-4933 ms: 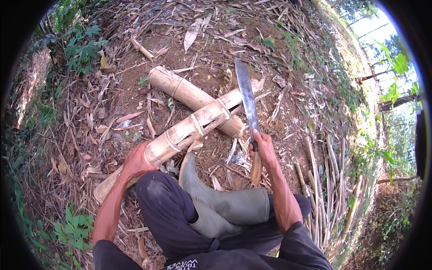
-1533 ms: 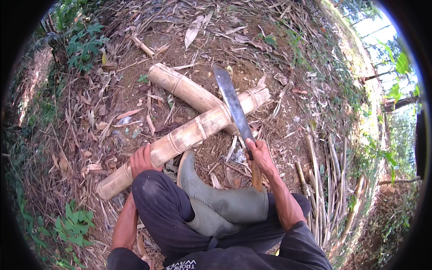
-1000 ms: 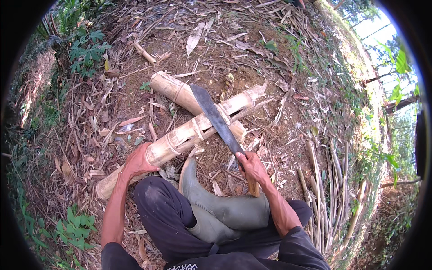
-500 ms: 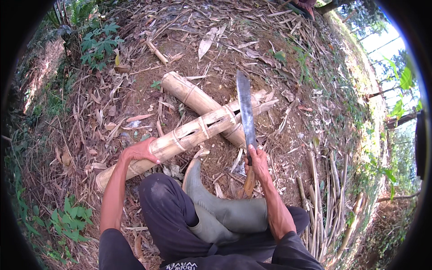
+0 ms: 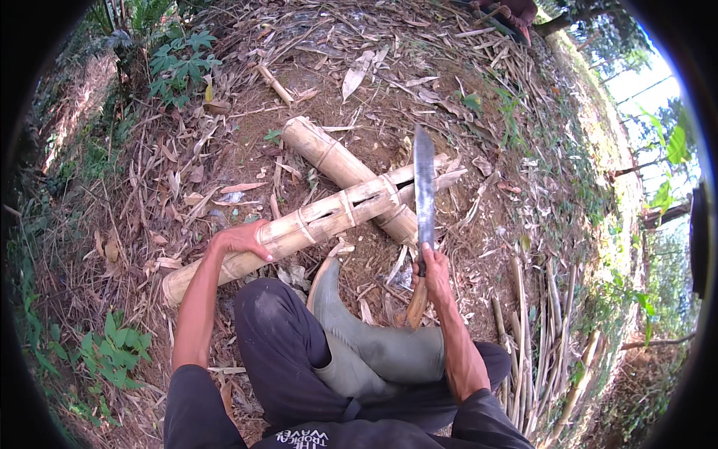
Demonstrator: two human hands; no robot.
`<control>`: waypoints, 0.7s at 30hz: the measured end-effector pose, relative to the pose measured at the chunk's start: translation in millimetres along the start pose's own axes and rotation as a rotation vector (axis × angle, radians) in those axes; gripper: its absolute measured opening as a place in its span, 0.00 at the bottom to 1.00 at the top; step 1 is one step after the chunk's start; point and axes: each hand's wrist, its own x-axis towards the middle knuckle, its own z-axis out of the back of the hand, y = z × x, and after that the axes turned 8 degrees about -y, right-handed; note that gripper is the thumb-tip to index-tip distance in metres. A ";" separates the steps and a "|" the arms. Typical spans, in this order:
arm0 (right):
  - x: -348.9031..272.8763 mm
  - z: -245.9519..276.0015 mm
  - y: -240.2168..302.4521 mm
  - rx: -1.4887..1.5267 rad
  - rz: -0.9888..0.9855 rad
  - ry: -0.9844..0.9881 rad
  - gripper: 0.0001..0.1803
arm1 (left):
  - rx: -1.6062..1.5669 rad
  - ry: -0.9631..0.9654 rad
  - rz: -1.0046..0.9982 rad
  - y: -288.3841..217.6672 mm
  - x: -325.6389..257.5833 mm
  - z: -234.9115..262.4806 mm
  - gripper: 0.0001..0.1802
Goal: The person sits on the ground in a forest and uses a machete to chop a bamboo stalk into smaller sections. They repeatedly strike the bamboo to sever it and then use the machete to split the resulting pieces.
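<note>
A pale bamboo pole with long cracks lies slanted across a second, thicker bamboo piece. Its far right end is split into prongs. My left hand is wrapped over the near left part of the cracked pole, thumb toward me. In my right hand is a machete, its long dark-grey blade pointing away from me. The blade is seen over the pole's split end; I cannot tell whether they touch. Below my fingers shows a brown wooden handle.
My green rubber boots are crossed just below the bamboo. Cut thin poles lie in a pile at the right. Dry leaves and a short bamboo stick litter the ground. Part of another person shows at the top right.
The machete blade has shifted a little right and stands slightly straighter. The whole view has moved slightly; my left hand keeps its hold on the cracked pole.
</note>
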 end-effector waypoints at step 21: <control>-259.0 183.3 -10.7 0.569 0.210 -0.271 0.14 | 0.240 -1.278 -0.339 36.2 -91.3 -134.3 0.23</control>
